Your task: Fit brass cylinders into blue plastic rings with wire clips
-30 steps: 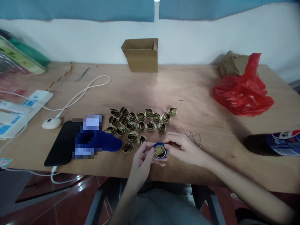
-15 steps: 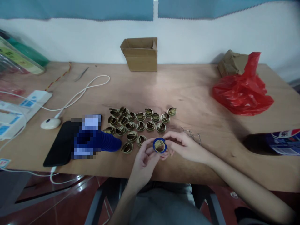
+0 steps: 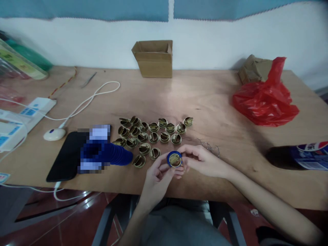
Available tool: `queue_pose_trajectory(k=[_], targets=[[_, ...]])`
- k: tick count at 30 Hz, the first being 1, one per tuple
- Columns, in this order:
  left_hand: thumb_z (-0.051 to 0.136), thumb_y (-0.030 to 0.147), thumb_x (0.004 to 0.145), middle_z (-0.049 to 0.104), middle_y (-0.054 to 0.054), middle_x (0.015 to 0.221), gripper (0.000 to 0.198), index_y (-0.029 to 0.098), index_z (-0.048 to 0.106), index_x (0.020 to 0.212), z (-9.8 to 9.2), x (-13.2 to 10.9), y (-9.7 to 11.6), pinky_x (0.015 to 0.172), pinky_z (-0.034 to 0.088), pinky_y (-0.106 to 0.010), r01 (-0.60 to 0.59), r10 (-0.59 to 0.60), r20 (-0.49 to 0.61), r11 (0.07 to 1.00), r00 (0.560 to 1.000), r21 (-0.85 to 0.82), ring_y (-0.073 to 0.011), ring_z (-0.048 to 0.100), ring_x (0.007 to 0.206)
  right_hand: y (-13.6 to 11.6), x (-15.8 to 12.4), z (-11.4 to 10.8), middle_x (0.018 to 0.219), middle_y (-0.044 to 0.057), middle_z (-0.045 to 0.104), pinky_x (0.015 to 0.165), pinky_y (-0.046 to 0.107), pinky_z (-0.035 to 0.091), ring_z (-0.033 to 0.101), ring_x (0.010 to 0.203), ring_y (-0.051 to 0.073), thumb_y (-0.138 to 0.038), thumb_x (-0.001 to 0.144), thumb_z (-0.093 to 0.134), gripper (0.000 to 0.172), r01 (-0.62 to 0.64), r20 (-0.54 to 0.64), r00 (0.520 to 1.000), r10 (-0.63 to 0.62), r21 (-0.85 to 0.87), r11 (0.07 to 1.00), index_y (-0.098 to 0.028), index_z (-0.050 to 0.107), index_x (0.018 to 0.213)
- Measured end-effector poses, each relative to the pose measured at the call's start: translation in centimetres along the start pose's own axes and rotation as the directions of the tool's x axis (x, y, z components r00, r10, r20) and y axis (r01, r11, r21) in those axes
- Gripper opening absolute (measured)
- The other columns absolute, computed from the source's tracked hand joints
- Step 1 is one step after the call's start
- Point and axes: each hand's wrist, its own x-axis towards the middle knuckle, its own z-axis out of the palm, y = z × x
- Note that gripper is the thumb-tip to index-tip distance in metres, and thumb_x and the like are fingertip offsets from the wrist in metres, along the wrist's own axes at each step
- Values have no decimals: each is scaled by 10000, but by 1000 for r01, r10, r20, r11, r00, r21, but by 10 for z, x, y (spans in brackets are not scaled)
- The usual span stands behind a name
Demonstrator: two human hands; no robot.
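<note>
Left hand (image 3: 159, 172), right hand (image 3: 205, 161): grip holding blue-rimmed disc (image 3: 175, 160) | table edge (image 3: 200, 191) near | room beyond brass discs (image 3: 164, 137)

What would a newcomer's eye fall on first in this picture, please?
Probably the red bag at the right of the table. Next, the brass-coloured pieces clustered near the middle, and, nearer the viewer, the blue-rimmed disc in the left hand, with the right hand at its edge.

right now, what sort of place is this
Probably an indoor workspace, perhaps at home: a wooden table against a wall, loose rows of brass-coloured pieces and a phone with a cable plugged in.
</note>
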Motion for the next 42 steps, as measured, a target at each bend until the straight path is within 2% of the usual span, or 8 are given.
queue_pose_trajectory(k=[5, 10, 12, 16, 20, 26, 32, 42], targets=[[734, 420, 901, 811, -78, 902, 320, 183, 682, 1110, -3, 1, -3, 739, 647, -302, -9, 8, 24, 999, 1000, 31, -214, 791, 796, -3, 0, -3, 707, -20, 625, 543, 223, 457, 566, 582, 99, -233, 953, 587, 126, -1, -37, 999, -1, -34, 999, -151, 678, 977], [594, 469, 984, 756, -108, 1211, 360, 202, 708, 1196, -11, 0, -11, 1001, 568, -355, -30, 39, -74, 993, 997, 116, -257, 706, 1166, -8, -4, -8, 800, 6, 702, 625, 238, 471, 595, 676, 111, -266, 929, 685, 106, 81, 46, 996, -76, -108, 991, -162, 700, 946], [573, 479, 991, 727, -120, 1276, 396, 205, 690, 1252, -12, -2, -10, 1055, 538, -383, -27, 31, -44, 996, 999, 87, -277, 659, 1249, -9, -6, -9, 805, 0, 703, 647, 244, 466, 590, 694, 113, -272, 911, 718, 107, 124, 62, 992, -114, -189, 974, -172, 719, 948], [712, 387, 914, 708, -107, 1310, 410, 238, 652, 1291, -7, -4, -3, 1046, 543, -363, -53, 49, 51, 995, 998, 90, -265, 672, 1230, -11, -7, -6, 725, -31, 643, 615, 243, 446, 557, 632, 100, -233, 895, 714, 54, 120, 92, 991, -100, -253, 960, -182, 725, 911], [735, 303, 889, 720, -89, 1267, 390, 257, 630, 1261, -2, -3, -1, 1022, 561, -351, -87, 82, 56, 992, 995, 93, -234, 706, 1161, -18, -7, -7, 791, -5, 673, 612, 253, 457, 591, 688, 127, -288, 921, 694, 123, 91, 71, 995, -76, -246, 965, -196, 707, 1002], [770, 238, 840, 710, -107, 1277, 400, 235, 616, 1209, -5, -2, -9, 1053, 542, -372, -59, 56, 48, 996, 997, 73, -231, 690, 1183, -29, -19, -46, 678, -32, 560, 518, 242, 362, 491, 577, 113, -372, 985, 590, 181, -89, -300, 953, -47, -423, 902, -195, 630, 979], [775, 251, 850, 711, -103, 1277, 401, 233, 613, 1217, -7, -4, -10, 1075, 525, -348, -63, 59, 48, 994, 997, 92, -215, 678, 1202, -24, -29, -78, 755, -2, 638, 568, 268, 362, 544, 637, 149, -347, 918, 683, 218, -183, -125, 983, 134, -661, 728, -193, 613, 1056], [795, 264, 833, 713, -97, 1262, 419, 237, 623, 1214, -8, -3, -12, 1064, 536, -340, -45, 44, 17, 993, 999, 106, -215, 685, 1191, -9, -13, -64, 769, -12, 632, 606, 278, 341, 520, 647, 143, -263, 903, 725, 231, -162, -194, 981, 31, -713, 682, -215, 501, 926]])
